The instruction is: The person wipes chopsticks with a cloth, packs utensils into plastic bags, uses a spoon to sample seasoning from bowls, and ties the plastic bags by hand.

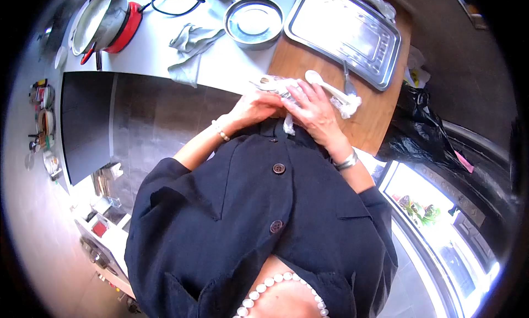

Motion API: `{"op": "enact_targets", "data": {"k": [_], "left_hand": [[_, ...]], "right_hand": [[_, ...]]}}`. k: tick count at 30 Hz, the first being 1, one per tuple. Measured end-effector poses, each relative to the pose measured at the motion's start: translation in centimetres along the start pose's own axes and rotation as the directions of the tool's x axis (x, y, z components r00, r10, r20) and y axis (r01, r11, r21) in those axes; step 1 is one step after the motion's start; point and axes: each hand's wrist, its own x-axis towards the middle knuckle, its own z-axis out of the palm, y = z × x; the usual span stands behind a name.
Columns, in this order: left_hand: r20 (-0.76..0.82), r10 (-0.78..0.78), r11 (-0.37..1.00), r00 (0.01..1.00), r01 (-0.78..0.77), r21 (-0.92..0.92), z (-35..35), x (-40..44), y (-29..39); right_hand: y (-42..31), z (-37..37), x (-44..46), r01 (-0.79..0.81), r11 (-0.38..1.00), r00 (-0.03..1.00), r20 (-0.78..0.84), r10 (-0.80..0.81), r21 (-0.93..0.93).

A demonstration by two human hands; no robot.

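Note:
Near the front edge of the counter, both hands meet at a crumpled clear plastic bag [275,84]. My left hand [254,107], with a pearl bracelet at its wrist, is closed with its fingers curled against the plastic. My right hand [313,111] lies over the bag's right side, its fingers bent and close together on it. What the bag holds is hard to make out. Just beyond my right fingers is a pale spoon [325,84], its handle running toward a bunched piece of clear plastic [347,105] on the wooden board [366,117].
A metal tray [344,31] rests on the board with a dark-handled utensil [348,78] by its edge. Left of it are a round metal pan [253,23], a grey cloth [193,45] and a red-based pot [124,29]. A black plastic bag [421,128] hangs at the right.

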Motion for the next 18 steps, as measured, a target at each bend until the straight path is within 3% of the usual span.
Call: {"op": "enact_targets", "data": {"k": [3, 9, 13, 16, 17, 18], "left_hand": [[-0.134, -0.182, 0.982, 0.974, 0.174, -0.075, -0.9, 0.5, -0.1], [-0.225, -0.131, 0.988, 0.966, 0.109, -0.106, -1.5, 0.7, -0.9], [-0.211, -0.074, 0.99, 0.975, 0.047, -0.13, -1.4, 1.4, -1.4], [-0.229, -0.04, 0.997, 0.973, 0.025, -0.067, -1.5, 2.5, -0.8], [-0.265, -0.035, 0.995, 0.963, 0.01, -0.097, -1.7, 2.9, -0.5], [-0.3, -0.035, 0.992, 0.953, -0.003, -0.127, -1.9, 3.3, 0.3]], "right_hand": [[0.7, 0.1, 0.7, -0.034, 0.999, 0.999, 0.038, 0.034, -0.006], [0.3, 0.4, 0.4, 0.063, 0.996, 0.979, 0.189, -0.074, 0.068], [0.1, 0.3, 0.5, 0.043, 0.998, 0.968, 0.25, -0.032, -0.04], [1.5, 1.3, 1.3, -0.061, 0.979, 0.996, 0.075, 0.048, 0.194], [2.4, 1.2, 1.5, -0.128, 0.914, 0.99, -0.001, 0.139, 0.385], [2.5, 1.0, 1.9, -0.172, 0.746, 0.958, -0.067, 0.279, 0.643]]}}
